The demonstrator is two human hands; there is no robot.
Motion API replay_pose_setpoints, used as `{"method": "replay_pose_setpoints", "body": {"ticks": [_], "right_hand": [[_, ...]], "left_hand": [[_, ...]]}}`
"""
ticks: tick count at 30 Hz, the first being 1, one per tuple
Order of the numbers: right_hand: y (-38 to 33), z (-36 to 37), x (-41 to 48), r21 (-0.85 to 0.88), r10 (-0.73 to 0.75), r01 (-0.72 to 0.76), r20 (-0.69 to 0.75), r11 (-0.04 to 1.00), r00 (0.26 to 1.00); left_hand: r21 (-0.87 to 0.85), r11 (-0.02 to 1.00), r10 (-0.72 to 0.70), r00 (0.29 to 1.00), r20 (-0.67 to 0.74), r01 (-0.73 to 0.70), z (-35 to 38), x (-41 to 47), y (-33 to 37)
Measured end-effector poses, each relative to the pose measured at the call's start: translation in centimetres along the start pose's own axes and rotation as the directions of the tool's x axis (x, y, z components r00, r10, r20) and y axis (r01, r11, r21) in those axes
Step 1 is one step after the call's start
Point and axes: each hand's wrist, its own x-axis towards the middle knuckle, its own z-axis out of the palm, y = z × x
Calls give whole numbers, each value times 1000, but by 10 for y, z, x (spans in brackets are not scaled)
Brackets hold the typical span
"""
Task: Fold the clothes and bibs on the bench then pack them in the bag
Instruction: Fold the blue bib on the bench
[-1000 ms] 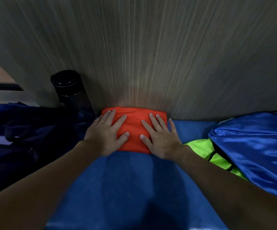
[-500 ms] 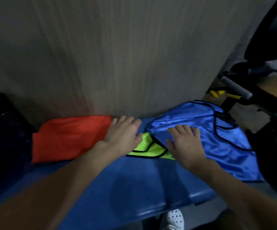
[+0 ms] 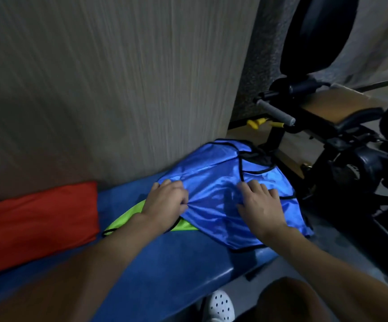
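Note:
A shiny blue bib (image 3: 213, 182) with black trim lies crumpled at the right end of the blue padded bench (image 3: 165, 263). My left hand (image 3: 165, 201) pinches a bunch of its fabric at the left edge. On the bib's right half my right hand (image 3: 260, 203) lies with fingers spread and slightly bent. A neon green bib (image 3: 128, 217) peeks out beneath the blue one and under my left wrist. A folded orange garment (image 3: 37, 221) rests on the bench at the left, against the wall. The bag is out of view.
A grey wood-grain wall (image 3: 118, 89) backs the bench. Black gym equipment (image 3: 327, 135) with a padded seat and a grey handle stands close to the bench's right end. My white perforated shoe (image 3: 219, 305) shows below the bench's front edge.
Both hands left the folded orange garment and moved right onto the blue bib. The left hand now bunches its fabric, and the view swung right, dropping the black bottle and dark bag.

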Motion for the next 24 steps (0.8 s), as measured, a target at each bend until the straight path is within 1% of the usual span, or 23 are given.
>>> {"method": "replay_pose_setpoints", "body": {"ticks": [1, 2, 4, 6, 9, 11, 13, 16, 19, 21, 24], "right_hand": [[2, 0, 2, 20, 37, -38, 38, 999, 999], [2, -1, 5, 37, 62, -63, 44, 997, 997], [1, -3, 7, 32, 64, -65, 30, 997, 997], [0, -7, 8, 91, 69, -66, -26, 994, 997], [-6, -20, 9, 254, 84, -48, -133, 966, 988], [-12, -35, 8, 350, 121, -69, -130, 934, 984], [-19, -51, 7, 442, 122, -35, -170, 896, 978], [-35, -83, 4, 630, 62, 97, -227, 771, 972], [-53, -114, 2, 735, 38, 192, -284, 651, 958], [-68, -136, 0, 800, 20, 218, -276, 559, 961], [-93, -167, -3, 889, -13, 209, -224, 408, 975]], "left_hand": [[-32, 999, 4, 1000, -26, -5, 0, 0, -2], [-62, 998, 10, 999, -52, -13, 0, -1, -3], [-130, 991, 28, 994, -106, -41, -2, -2, -5], [-179, 981, 45, 988, -146, -71, -9, -5, -6], [-276, 958, 5, 970, -242, -73, -26, -15, -7], [-340, 937, -40, 944, -327, -78, -40, -25, -5], [-391, 916, -85, 912, -401, -87, -57, -35, -3], [-447, 891, -170, 850, -499, -84, -89, -52, -3], [-447, 891, -208, 801, -561, -82, -123, -72, -10], [-438, 894, -216, 766, -606, -94, -147, -90, -16], [-423, 899, -214, 727, -653, -116, -179, -116, -27]]}}
